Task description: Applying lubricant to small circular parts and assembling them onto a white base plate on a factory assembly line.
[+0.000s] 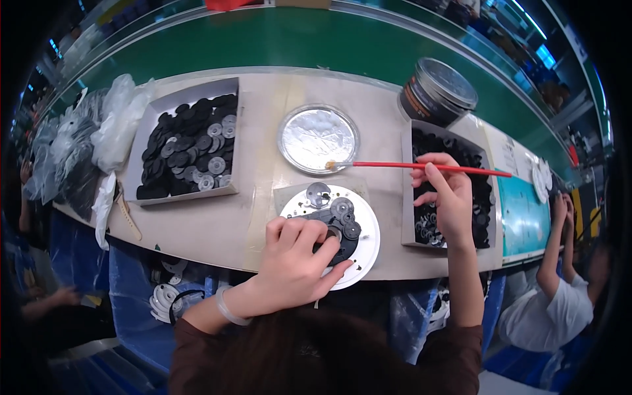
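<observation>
In the head view, the left hand (pixel 296 260) curls over a dark gear assembly (pixel 348 247) on a round white plate (pixel 372 245); whether its fingers grip, I can't tell. The right hand's (pixel 449 196) fingers grasp a red brush (pixel 388 164), tip at the round silver dish (pixel 315 141).

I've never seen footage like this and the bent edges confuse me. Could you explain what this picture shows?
There's no machine: one wide camera on a person's head looks down at two bare hands, which bends straight edges. The left hand has its fingers on a dark geared part over a white round base. The right hand holds a red brush, bristles by a shallow round dish. On the table, two boxes hold dark parts; a can stands behind one.
</observation>
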`<state>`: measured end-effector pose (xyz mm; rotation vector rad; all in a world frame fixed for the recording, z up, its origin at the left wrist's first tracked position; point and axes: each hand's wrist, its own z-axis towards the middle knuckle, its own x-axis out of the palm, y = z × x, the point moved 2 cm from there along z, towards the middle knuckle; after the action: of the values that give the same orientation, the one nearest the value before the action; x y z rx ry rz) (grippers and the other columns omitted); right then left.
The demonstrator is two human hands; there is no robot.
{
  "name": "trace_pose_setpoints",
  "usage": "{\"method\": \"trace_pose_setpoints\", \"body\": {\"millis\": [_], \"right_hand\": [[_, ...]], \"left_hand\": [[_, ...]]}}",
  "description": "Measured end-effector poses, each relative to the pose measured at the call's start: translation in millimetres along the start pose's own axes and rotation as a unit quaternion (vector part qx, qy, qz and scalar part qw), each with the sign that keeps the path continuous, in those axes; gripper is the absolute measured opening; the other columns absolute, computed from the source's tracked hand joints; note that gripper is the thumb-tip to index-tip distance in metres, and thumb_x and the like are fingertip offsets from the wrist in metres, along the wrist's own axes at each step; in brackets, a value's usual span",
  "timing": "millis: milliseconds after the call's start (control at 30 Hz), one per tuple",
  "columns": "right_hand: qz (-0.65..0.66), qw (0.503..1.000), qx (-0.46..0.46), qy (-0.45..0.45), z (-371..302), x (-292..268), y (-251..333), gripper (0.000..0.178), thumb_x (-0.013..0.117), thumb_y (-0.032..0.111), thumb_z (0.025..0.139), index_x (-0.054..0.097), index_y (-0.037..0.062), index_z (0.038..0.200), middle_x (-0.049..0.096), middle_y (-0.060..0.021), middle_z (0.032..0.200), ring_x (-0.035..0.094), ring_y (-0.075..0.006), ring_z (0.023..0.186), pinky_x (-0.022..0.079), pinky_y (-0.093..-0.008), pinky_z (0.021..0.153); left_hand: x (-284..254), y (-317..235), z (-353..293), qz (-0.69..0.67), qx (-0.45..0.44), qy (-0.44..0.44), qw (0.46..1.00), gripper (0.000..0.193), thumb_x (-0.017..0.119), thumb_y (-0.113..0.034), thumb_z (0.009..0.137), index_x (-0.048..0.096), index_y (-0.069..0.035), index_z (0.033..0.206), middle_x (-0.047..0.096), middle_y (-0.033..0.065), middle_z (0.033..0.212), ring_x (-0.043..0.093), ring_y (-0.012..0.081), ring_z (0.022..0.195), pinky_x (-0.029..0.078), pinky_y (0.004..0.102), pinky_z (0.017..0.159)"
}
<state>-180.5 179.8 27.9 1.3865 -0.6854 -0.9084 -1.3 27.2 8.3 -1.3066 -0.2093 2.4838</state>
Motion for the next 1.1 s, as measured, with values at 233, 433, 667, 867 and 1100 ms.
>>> {"method": "trace_pose_setpoints", "body": {"millis": [233, 433, 667, 867, 1100], "right_hand": [[0.016, 1.000, -0.025, -0.003, 2, -5, 0, 0.022, 0.047, 0.015, 0.089, 0.052, -0.0006, 0.104, 0.060, -0.0116, 0.087, 0.059, -0.0117, 0.076, 0.051, -0.0205, 0.049], [0.005, 0.999, 0.007, -0.053, 0, -22, 2, 0.030, 0.041, 0.022, 0.092, 0.050, -0.0014, 0.109, 0.059, -0.0082, 0.077, 0.054, -0.0087, 0.057, 0.044, -0.0174, 0.042], [0.107, 0.992, 0.025, -0.057, -29, -82, -18, 0.033, 0.039, 0.027, 0.092, 0.049, -0.0007, 0.107, 0.057, -0.0093, 0.085, 0.054, -0.0113, 0.055, 0.042, -0.0172, 0.038], [-0.109, 0.990, 0.012, -0.086, -59, -92, -5, 0.035, 0.045, 0.015, 0.088, 0.042, 0.0010, 0.120, 0.051, -0.0147, 0.113, 0.060, -0.0144, 0.075, 0.046, -0.0162, 0.050], [-0.161, 0.966, -0.018, -0.201, -110, -137, -4, 0.034, 0.047, 0.012, 0.086, 0.045, -0.0008, 0.116, 0.052, -0.0139, 0.110, 0.057, -0.0107, 0.072, 0.040, -0.0148, 0.050]], "left_hand": [[0, 0, 0, -0.011, 0.001, -0.009, 1.000, 0.027, 0.072, -0.027, 0.062, 0.059, -0.008, 0.076, 0.045, 0.0038, 0.079, 0.041, 0.0216, 0.078, 0.029, 0.0349, 0.071], [-33, 16, 21, -0.061, -0.008, 0.015, 0.998, 0.029, 0.071, -0.026, 0.065, 0.061, -0.004, 0.082, 0.045, 0.0057, 0.077, 0.041, 0.0229, 0.076, 0.028, 0.0354, 0.069], [-26, 118, 119, 0.045, -0.049, 0.002, 0.998, 0.023, 0.063, -0.025, 0.071, 0.063, -0.003, 0.078, 0.050, 0.0103, 0.082, 0.044, 0.0251, 0.087, 0.034, 0.0365, 0.078], [40, 217, 185, 0.199, -0.099, 0.059, 0.973, 0.021, 0.061, -0.021, 0.071, 0.065, -0.003, 0.080, 0.050, 0.0109, 0.092, 0.045, 0.0257, 0.095, 0.037, 0.0364, 0.077], [85, 271, 227, 0.398, -0.073, -0.022, 0.914, 0.028, 0.064, -0.020, 0.067, 0.059, -0.007, 0.091, 0.050, 0.0083, 0.095, 0.047, 0.0222, 0.094, 0.038, 0.0351, 0.075]]}}
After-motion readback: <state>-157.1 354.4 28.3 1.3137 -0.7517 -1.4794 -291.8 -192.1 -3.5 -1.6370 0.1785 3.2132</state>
